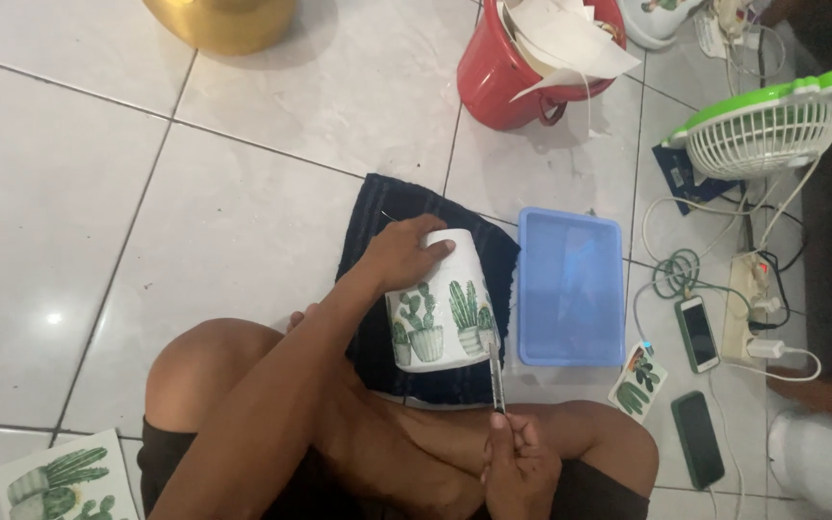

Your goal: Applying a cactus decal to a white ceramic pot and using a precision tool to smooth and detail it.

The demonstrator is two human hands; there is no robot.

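Observation:
A white pot (pixel 445 313) with green cactus pictures stands upside down on a dark cloth (pixel 387 207) on the tiled floor. My left hand (pixel 402 252) rests on the pot's upper end and steadies it. My right hand (pixel 520 467) is closed around a thin pen-like tool (pixel 496 376) whose tip touches the pot's lower right edge, beside a cactus picture. My bare knees frame the cloth from below.
A blue plastic box (pixel 570 289) lies right of the cloth. Farther right are a cactus sticker sheet (pixel 638 380), two phones (pixel 697 332) (pixel 698 438), a power strip (pixel 758 299) with cables and a green fan (pixel 767 130). A red bucket (pixel 522 67) with paper stands behind.

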